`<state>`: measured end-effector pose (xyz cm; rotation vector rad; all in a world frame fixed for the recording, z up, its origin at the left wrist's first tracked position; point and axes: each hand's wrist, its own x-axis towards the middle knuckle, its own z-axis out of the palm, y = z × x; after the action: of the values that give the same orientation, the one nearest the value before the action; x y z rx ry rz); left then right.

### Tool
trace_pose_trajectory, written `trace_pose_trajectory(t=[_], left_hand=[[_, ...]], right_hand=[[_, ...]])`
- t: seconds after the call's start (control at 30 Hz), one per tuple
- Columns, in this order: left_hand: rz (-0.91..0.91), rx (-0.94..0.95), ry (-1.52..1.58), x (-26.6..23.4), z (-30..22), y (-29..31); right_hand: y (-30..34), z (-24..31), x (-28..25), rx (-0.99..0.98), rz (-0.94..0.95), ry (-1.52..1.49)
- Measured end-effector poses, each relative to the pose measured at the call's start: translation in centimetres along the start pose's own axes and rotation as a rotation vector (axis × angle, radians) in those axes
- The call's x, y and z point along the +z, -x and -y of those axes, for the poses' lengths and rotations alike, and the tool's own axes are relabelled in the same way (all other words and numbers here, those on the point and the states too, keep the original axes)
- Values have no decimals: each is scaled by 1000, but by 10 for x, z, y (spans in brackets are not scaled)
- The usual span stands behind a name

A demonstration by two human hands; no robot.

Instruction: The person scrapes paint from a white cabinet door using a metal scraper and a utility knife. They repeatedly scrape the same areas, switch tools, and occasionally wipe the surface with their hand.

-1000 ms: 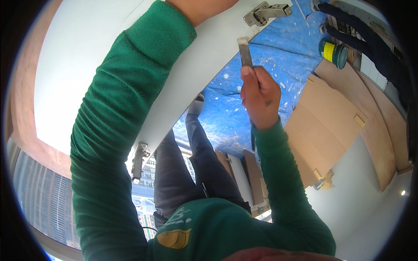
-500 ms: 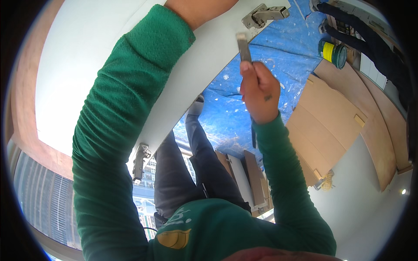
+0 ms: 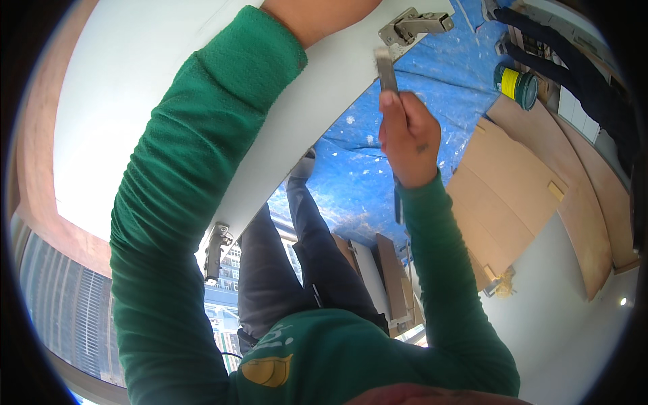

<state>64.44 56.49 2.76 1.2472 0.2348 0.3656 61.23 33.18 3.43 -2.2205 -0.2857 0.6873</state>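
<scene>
My right hand is closed around a flat, narrow grey tool, its thumb lying along it. The pale tip of the tool is close to the edge of a white door panel; whether it touches cannot be made out. A dark end of the tool shows below the hand. Just beyond the tip, a metal cabinet hinge is fixed to the panel's edge. My left hand reaches over the panel; only its wrist part shows and its fingers lie past the upper rim. A second hinge sits nearer me.
Blue sheeting spotted with white covers the floor. Cardboard and curved brown boards lie to the right. A dark green bucket with a yellow label stands near another person's dark-clothed legs. Narrow boards are beside my legs.
My right hand and the tool have shifted slightly right, the tip a little farther from me. My left wrist has moved slightly right.
</scene>
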Motion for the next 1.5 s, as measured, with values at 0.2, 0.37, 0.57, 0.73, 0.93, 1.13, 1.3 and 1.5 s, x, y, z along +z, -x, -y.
trace_pose_trajectory(t=[0.2, 0.37, 0.57, 0.73, 0.93, 1.13, 1.3, 1.5], left_hand=[[-9, 60, -12, -5, 6, 1], [-13, 109, -24, -3, 8, 0], [-18, -2, -9, -3, 3, 0], [-16, 56, -12, -1, 5, 0], [-27, 9, -35, -1, 3, 0], [-28, 59, -1, -2, 8, 0], [-22, 33, -1, 0, 5, 0], [-15, 74, -33, -3, 4, 3]], right_hand=[[15, 2, 5, 27, -35, -13], [-7, 18, 5, 69, -19, -91], [17, 9, 6, 44, -29, 13], [-7, 26, 7, 105, -31, -110], [10, 7, 1, 27, -25, 32], [18, 7, 6, 17, -12, -21], [-8, 16, 2, 17, -14, -29], [20, 9, 4, 23, 7, 35]])
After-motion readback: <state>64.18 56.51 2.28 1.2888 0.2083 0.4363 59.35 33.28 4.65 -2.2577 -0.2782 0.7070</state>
